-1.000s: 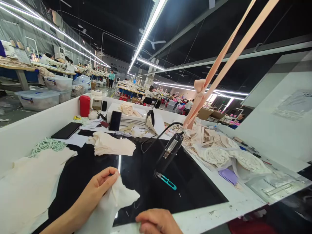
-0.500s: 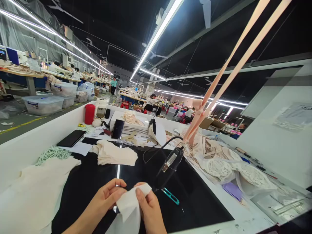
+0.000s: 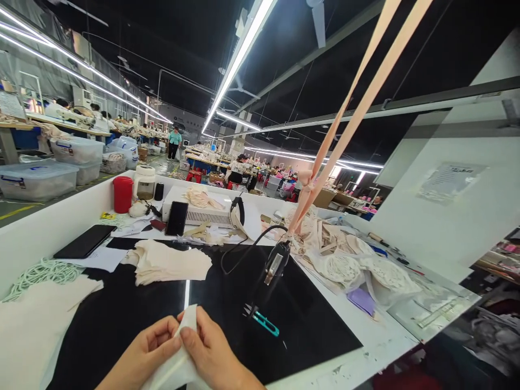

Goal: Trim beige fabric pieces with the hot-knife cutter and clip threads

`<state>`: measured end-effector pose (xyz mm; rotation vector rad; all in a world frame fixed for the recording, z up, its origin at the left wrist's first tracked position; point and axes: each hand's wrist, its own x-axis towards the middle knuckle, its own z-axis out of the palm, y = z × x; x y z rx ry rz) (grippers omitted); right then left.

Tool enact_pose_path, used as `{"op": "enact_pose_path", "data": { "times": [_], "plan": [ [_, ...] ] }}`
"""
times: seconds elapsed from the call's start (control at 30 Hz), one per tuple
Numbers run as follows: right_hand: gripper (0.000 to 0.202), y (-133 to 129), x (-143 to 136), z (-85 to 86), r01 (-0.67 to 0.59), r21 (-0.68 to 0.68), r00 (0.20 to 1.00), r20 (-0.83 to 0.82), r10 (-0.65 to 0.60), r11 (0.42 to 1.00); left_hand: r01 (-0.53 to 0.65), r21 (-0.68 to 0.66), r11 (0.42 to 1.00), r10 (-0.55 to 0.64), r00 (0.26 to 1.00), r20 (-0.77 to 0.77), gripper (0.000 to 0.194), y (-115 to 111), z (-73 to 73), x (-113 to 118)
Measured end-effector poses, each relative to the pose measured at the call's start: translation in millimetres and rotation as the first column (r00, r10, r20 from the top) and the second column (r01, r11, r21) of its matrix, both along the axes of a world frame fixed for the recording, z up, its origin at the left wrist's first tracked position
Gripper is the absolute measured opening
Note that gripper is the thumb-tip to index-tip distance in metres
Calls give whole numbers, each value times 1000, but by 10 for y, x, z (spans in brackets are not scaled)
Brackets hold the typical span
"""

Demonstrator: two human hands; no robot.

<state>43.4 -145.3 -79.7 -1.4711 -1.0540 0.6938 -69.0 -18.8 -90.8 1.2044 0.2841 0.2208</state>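
Both hands pinch one piece of white fabric (image 3: 179, 364) above the black work surface (image 3: 227, 303). My left hand (image 3: 152, 344) has its thumb and fingers closed on the fabric's left side. Close beside it, my right hand (image 3: 211, 346) presses the fabric between thumb and fingers, with a folded edge rising between the two. A stack of cream fabric pieces (image 3: 173, 262) lies beyond the hands. To the right rest teal thread snips (image 3: 265, 323). Over them hangs a black device (image 3: 276, 265) on a peach fabric strap (image 3: 311, 187).
More cream fabric (image 3: 36, 325) and pale green cord (image 3: 44, 273) lie at left. A dark tablet (image 3: 85, 241), a phone (image 3: 176, 218) and a red canister (image 3: 123, 194) stand along the back. Lace and straps (image 3: 345, 260) heap at right, near a purple piece (image 3: 361, 300).
The view has swung right, so the table's things sit further left. My hands have come closer together, and the fabric between them is now folded to a narrower upright edge.
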Motion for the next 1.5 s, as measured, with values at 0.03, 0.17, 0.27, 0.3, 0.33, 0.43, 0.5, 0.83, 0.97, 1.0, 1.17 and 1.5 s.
{"op": "enact_pose_path", "data": {
  "times": [0.03,0.17,0.27,0.3,0.33,0.43,0.5,0.83,0.97,1.0,1.17,1.5],
  "plan": [
    [69,4,11,-22,-15,-8,998,-56,15,1000,-12,-28,1000,12,1000,-7,64,8,-11,1],
    [87,14,69,-113,-73,-49,958,-280,57,996,-29,-97,995,24,999,-47,59,43,-85,16],
    [96,21,101,-114,-110,-86,886,-459,58,990,-27,-96,995,20,997,-77,57,83,-102,39],
    [97,23,104,-97,-119,-100,872,-487,56,988,-34,-80,996,27,996,-82,58,98,-90,43],
    [97,25,103,-77,-127,-112,872,-486,57,986,-50,-52,997,45,996,-83,58,113,-68,44],
    [80,33,113,-30,-175,-133,911,-398,109,975,-139,110,984,148,986,-81,60,170,45,22],
    [65,58,163,-35,-220,-141,918,-364,156,965,-214,208,954,236,968,-85,60,233,147,-6],
    [52,575,679,75,18,-50,991,-135,-25,999,-513,510,690,554,828,84,45,945,744,183],
    [56,840,927,95,258,6,962,-96,-256,966,-538,572,619,605,791,89,34,1308,831,530],
    [58,903,1000,75,309,12,947,-93,-307,951,-533,587,609,618,783,70,31,1379,824,612],
    [50,1175,1386,-100,461,-12,887,-36,-461,887,-459,656,600,650,757,-65,35,1604,649,857],
    [25,1359,1656,-408,452,-31,825,396,-404,892,-277,731,624,641,717,-275,36,1799,218,780]
  ]
}}
